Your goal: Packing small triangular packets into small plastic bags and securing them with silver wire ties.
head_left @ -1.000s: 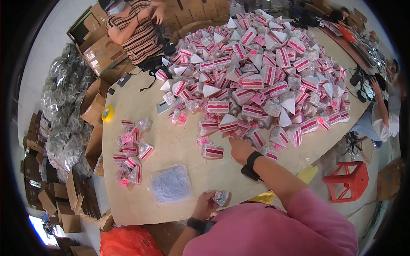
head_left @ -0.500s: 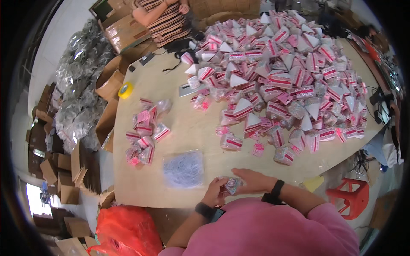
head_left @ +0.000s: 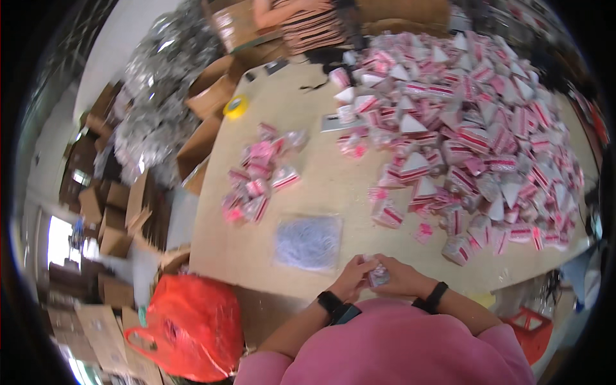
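Close to my body, at the table's near edge, both hands meet around a small package in shiny clear wrap (head_left: 378, 276). My left hand (head_left: 350, 280) is closed on its left side. The fingers of my right hand (head_left: 399, 278) wrap over the other side. Much of the package is hidden by the fingers. Just beyond my hands lies a flat clear bag of bluish-white strands (head_left: 308, 242). Farther left sits a small cluster of pink-and-white wrapped wedges (head_left: 260, 170).
A large heap of similar wrapped wedges (head_left: 475, 138) covers the table's right side. Yellow tape (head_left: 235, 107) lies at the left edge. A red plastic bag (head_left: 192, 327) and a red stool (head_left: 531, 333) stand nearby. Across the table is a person in a striped top (head_left: 311, 29).
The whole view has shifted, so the table's contents appear farther right. My right hand, earlier stretched beside the package, now curls around it. The hands are closer together.
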### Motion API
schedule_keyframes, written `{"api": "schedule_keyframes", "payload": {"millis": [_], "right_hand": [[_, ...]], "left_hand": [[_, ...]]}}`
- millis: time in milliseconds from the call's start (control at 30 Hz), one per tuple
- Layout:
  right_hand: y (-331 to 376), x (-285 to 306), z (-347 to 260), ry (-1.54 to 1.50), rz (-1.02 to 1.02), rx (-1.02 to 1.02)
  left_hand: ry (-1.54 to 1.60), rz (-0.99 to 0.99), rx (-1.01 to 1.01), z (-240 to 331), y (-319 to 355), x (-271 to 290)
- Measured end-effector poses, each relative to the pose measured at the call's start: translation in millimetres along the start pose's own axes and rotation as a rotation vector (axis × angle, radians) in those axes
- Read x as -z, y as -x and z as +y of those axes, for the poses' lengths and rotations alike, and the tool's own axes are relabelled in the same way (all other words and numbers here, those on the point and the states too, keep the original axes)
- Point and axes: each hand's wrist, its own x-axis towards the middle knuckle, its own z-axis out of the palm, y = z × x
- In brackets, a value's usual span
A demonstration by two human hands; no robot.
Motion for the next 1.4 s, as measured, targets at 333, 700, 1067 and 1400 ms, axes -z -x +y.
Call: {"api": "schedule_keyframes", "payload": {"millis": [333, 700, 1067, 1400], "right_hand": [[-13.9, -5.4, 6.2, -0.130, -0.102, 0.006], [-13.6, -12.5, 31.0, -0.133, -0.085, -0.017], [-11.5, -28.1, 65.7, -0.352, 0.099, -0.116], [8.5, -16.5, 54.3, -0.658, -0.019, -0.228]], "left_hand": [[0.120, -0.008, -0.026, -17.4, 3.0, 31.7], [0.130, -0.136, -0.065, -28.5, 20.6, 63.0], [-0.010, -0.172, 0.071, -20.7, 15.4, 49.9], [0.050, -0.172, 0.094, -18.6, 6.7, 39.6]]}}
